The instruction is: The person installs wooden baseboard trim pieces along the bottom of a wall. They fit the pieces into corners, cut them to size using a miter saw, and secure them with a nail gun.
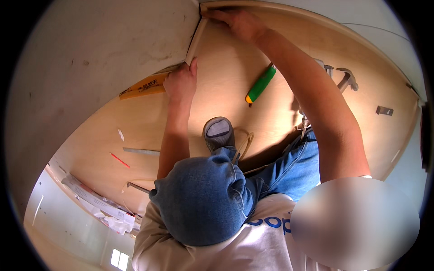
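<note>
At the corner where the walls meet the floor, a pale trim strip (195, 43) runs along the foot of the white wall. My left hand (181, 83) is closed at its near end, thumb raised against it. Beside that hand, an orange printed strip (143, 87) follows the wall's base; whether it is one piece with the trim I cannot tell. My right hand (244, 25) reaches to the far corner with fingers stretched out, touching the trim there. A green-handled tool with a yellow end (261, 85) lies on the wood-coloured floor below my right forearm.
Right of my arm lie a claw hammer (348, 80) and a small metal plate (384, 110). On the left are a metal ruler (141, 151), a red pencil-like stick (120, 160) and white packaging (101, 203). My shoe (219, 131) rests on the floor between my arms.
</note>
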Demonstrator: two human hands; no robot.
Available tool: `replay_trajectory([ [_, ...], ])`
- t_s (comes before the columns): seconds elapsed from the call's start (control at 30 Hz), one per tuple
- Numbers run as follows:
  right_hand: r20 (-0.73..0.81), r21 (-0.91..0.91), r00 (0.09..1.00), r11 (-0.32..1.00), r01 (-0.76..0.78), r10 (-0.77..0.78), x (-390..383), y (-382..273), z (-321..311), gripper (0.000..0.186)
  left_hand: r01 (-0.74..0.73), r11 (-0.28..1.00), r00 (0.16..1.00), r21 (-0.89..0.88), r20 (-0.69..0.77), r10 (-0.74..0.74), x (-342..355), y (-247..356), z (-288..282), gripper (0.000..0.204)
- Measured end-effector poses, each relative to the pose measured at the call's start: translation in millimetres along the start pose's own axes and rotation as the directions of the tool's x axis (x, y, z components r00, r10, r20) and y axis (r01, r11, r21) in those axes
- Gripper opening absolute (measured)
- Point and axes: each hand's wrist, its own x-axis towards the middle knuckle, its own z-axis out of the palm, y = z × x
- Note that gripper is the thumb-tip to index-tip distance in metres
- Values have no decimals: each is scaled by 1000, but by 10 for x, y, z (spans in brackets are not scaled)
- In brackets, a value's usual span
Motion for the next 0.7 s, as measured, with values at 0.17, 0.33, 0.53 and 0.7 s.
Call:
replay_trajectory([
  [0.17, -54, 20, 999, 1000, 6, -5, 22, -138, -62, 37, -22, 998, 997, 59, -74, 26, 16, -15, 27, 62],
  [0.33, -89, 27, 995, 999, 36, -33, 40, -168, -94, 35, -35, 997, 994, 62, -99, 41, 8, -31, 40, 62],
  [0.53, -145, -9, 982, 992, 123, -123, 70, -147, -87, 32, -20, 999, 1000, 50, -18, 21, 36, 8, -34, 61],
  [0.7, -89, 87, 996, 996, 15, -7, 73, -260, -155, 36, 13, 999, 999, 52, 36, -15, 57, 11, -48, 61],
])
